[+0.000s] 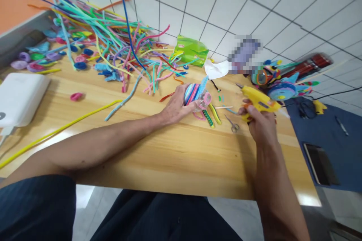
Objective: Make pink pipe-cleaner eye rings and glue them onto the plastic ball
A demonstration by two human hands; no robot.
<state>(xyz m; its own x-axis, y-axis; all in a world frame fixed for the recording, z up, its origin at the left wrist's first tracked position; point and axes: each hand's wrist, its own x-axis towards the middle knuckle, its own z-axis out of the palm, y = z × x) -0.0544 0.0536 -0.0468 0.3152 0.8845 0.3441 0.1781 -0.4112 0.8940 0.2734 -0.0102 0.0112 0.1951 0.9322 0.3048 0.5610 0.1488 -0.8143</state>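
My left hand (178, 103) is closed around a small clear bottle (195, 96) wrapped in blue, pink and purple pipe cleaners, with a pink ring at its right end. A light-blue piece (203, 84) stands up from its side. In my right hand (261, 120) is a yellow hot glue gun (260, 99), its nozzle pointing up and left, apart from the bottle. Small scissors (233, 125) lie on the table between the hands. Beside the bottle are a green striped strip (208, 118) and a yellow strip (215, 114).
Many loose pipe cleaners (113, 37) are heaped at the back left. A green packet (190, 51) leans near the tiled wall. The white power bank (24, 98) stands at left. Finished-looking colourful crafts (283, 88) sit at right, near a phone (321, 163) on a blue mat.
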